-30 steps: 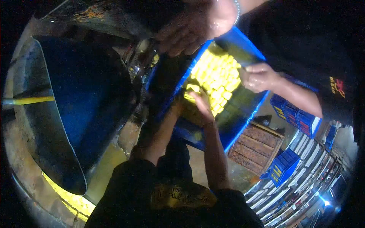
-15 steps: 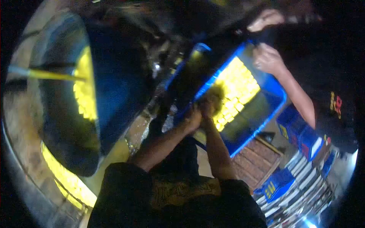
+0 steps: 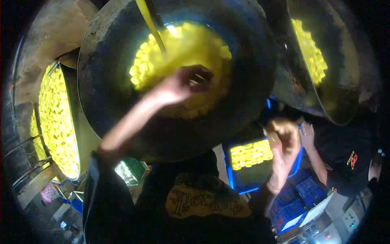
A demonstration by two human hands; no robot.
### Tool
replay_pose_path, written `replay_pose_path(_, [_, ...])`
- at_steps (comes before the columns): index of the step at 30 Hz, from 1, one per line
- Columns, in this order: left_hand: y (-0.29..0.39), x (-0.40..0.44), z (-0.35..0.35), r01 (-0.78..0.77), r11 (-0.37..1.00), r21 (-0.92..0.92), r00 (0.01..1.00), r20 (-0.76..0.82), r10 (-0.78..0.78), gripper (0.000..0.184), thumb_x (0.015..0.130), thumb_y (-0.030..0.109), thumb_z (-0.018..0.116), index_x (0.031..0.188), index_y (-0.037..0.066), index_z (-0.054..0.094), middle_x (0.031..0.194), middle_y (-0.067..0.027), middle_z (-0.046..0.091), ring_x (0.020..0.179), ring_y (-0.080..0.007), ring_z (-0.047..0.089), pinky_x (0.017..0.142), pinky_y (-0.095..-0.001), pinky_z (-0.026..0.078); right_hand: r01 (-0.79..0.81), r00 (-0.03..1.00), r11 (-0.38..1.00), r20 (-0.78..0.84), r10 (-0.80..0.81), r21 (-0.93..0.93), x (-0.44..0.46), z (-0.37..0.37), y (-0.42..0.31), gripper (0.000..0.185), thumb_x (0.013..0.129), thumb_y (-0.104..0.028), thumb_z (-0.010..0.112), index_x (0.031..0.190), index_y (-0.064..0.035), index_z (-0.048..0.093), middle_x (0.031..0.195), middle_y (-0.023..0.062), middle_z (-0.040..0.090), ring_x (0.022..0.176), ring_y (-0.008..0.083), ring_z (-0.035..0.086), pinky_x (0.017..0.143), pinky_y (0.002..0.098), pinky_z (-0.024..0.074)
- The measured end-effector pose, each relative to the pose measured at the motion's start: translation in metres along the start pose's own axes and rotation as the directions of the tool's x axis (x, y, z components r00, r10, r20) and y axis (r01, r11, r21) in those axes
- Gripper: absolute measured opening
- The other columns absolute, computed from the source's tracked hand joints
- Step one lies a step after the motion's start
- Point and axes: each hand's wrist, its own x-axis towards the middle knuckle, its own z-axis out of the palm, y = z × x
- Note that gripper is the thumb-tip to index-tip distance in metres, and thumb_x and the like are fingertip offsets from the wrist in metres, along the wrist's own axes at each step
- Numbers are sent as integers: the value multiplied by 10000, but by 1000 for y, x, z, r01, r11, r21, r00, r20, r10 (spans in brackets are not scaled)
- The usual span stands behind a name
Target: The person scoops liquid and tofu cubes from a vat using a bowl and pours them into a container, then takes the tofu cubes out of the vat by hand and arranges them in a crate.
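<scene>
A large dark wok (image 3: 107, 93) holds yellow liquid and many small yellow blocks (image 3: 142, 67). My left hand (image 3: 183, 85) hangs over its middle, fingers shadowed and bent downward, with light gaps between them; I make out nothing held. My right hand (image 3: 284, 140) is raised above a blue crate (image 3: 243, 191), its fingers loosely curled and the thumb apart, with nothing visible in it. Rows of yellow blocks (image 3: 250, 154) lie at the crate's far end. A yellow-coated stick or handle (image 3: 150, 22) slants into the wok from the top.
Another wok (image 3: 345, 77) with yellow blocks stands at upper right. To the left, a big pan (image 3: 59, 122) is full of yellow pieces. A co-worker's hand (image 3: 307, 134) is by the crate's right side. Dark blue crates (image 3: 290, 203) are stacked at lower right.
My view has swung left toward the wok. Both hands were together at the blocks in the crate; now they are apart, the left over the wok, the right lifted above the crate.
</scene>
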Motion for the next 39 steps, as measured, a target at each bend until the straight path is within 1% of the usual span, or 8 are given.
replay_pose_path(2, [-86, 22, -43, 172, 867, 467, 982, -15, -187, 238, 868, 96, 594, 1091, 14, 598, 1016, -127, 645, 870, -200, 635, 780, -323, 523, 148, 953, 952, 295, -66, -267, 59, 62, -31, 229, 794, -25, 679, 1002, -24, 585, 919, 95, 643, 844, 185, 627, 769, 311, 505])
replay_pose_path(3, [-85, 24, -45, 522, 689, 503, 800, -8, -600, 275, 898, 167, 553, 1127, 18, 582, 993, -164, 634, 846, -232, 626, 731, -354, 509, 299, 870, 890, 482, -106, -345, 91, 95, -33, 218, 801, -70, 676, 996, -25, 589, 924, 121, 658, 827, 223, 648, 767, 333, 510])
replay_pose_path(4, [-201, 27, -53, 51, 623, 781, 971, 109, -215, 310, 914, 221, 536, 1163, 38, 561, 1068, -174, 607, 922, -273, 604, 751, -419, 490, 381, 771, 861, 630, -95, -336, 120, 127, -18, 234, 821, -114, 658, 1029, -35, 588, 922, 113, 648, 803, 199, 632, 739, 322, 501])
replay_pose_path(7, [-240, 9, -23, 254, 654, 712, 879, 112, -464, 314, 907, 207, 546, 1171, 39, 553, 1077, -173, 602, 933, -273, 600, 764, -419, 488, 371, 523, 775, 805, 280, -511, 173, 210, 51, 289, 837, -255, 638, 1030, -43, 602, 911, 154, 635, 788, 234, 622, 701, 354, 492])
replay_pose_path(10, [-261, -1, -3, 282, 701, 656, 876, 122, -466, 319, 900, 194, 555, 1180, 40, 545, 1086, -172, 597, 944, -272, 596, 777, -419, 487, 682, 431, 563, 878, 207, -467, 175, 250, 220, 321, 825, -271, 649, 1037, -35, 595, 882, 179, 637, 798, 279, 635, 701, 394, 506])
replay_pose_path(16, [-280, -10, -9, 349, 771, 533, 888, 76, -454, 338, 887, 167, 575, 1197, 42, 529, 1105, -170, 587, 967, -271, 589, 802, -420, 483, 546, 530, 441, 701, 477, -712, 112, 253, 327, 350, 823, -273, 656, 1061, -26, 586, 923, 183, 628, 833, 286, 626, 732, 394, 498])
replay_pose_path(24, [-290, 30, -79, 447, 790, 420, 894, -182, -409, 373, 869, 131, 601, 1220, 45, 507, 1130, -167, 574, 996, -270, 579, 836, -420, 479, 279, 469, 622, 669, 576, -731, 195, 251, 310, 388, 820, -274, 666, 1094, -15, 575, 976, 189, 616, 879, 294, 614, 773, 395, 486])
replay_pose_path(39, [-305, 35, -91, 470, 844, 258, 880, -220, -422, 465, 835, 64, 651, 1263, 51, 468, 1176, -161, 549, 1052, -267, 561, 899, -421, 471, 562, 567, 467, 729, 384, -683, 221, 351, 385, 464, 813, -278, 685, 1156, 6, 554, 1076, 200, 593, 966, 311, 593, 850, 396, 465])
